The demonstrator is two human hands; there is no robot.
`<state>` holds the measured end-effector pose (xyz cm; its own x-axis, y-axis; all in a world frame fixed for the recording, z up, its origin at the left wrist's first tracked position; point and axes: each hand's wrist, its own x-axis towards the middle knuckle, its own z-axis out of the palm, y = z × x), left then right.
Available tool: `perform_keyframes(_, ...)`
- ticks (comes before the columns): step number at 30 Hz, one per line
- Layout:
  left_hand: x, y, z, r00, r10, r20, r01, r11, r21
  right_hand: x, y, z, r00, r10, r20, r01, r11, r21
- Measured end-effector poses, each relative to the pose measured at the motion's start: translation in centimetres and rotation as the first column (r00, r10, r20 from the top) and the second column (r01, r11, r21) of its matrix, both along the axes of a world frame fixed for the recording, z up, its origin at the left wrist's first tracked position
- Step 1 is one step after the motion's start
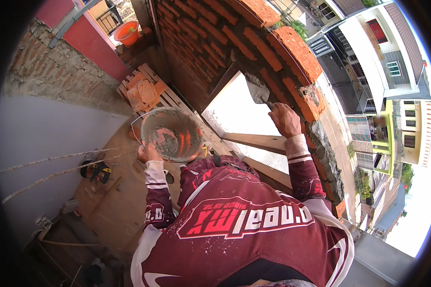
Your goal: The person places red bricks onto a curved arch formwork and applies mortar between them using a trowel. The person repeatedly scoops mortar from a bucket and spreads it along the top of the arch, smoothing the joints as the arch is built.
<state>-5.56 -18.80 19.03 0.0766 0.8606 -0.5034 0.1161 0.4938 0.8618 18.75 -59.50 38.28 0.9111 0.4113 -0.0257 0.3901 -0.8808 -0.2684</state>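
Trowel at the brick arch, mortar bucket held alongside

Mortar-smeared bucket (171, 134) sits at the person's left, its rim gripped by the left hand (149, 153), fingers closed over the near edge. The right hand (284, 119) is closed around the handle of a trowel (258, 89), whose grey blade points up and away from the hand and lies against the underside of the brick arch (277, 45). Just right of that hand the arch's lower end shows rough grey mortar between the bricks. Between the two hands runs a slanted wooden frame (254, 139) with a bright opening behind it. Beyond the bucket, a wooden pallet (170, 98) carries loose brick pieces (146, 92); further off stands an orange tub (127, 32). Left of the left hand, two strings (57, 165) stretch across a grey wall.
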Motion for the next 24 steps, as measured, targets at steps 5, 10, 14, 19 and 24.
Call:
perform_keyframes(5, -0.1, -0.7, 0.8, 0.999, 0.035, 0.026, -0.036, 0.998, 0.042, 0.2, 3.9, 3.7, 0.859, 0.326, -0.396, -0.258, 0.942, 0.215)
perform_keyframes(10, -0.8, -0.7, 0.9, 0.993, 0.107, 0.047, -0.109, 0.993, 0.039, 3.7, 8.1, 3.8, 0.546, 0.377, -0.748, -0.028, 0.901, 0.434)
perform_keyframes(14, -2.5, -0.4, 0.1, 0.996, 0.081, -0.025, -0.08, 0.995, 0.052, 7.9, 9.8, 3.3, 0.804, 0.047, -0.592, 0.244, 0.883, 0.401)
perform_keyframes(19, -3.5, 0.5, -0.4, 0.993, 0.114, 0.023, -0.114, 0.993, 0.022, 6.1, 5.8, 3.4, 0.877, -0.06, -0.477, 0.31, 0.829, 0.466)
perform_keyframes(24, -1.9, 0.2, 0.5, 0.988, 0.152, -0.027, -0.149, 0.985, 0.091, 3.4, 6.7, -2.0, 0.787, -0.159, -0.596, 0.422, 0.843, 0.333)
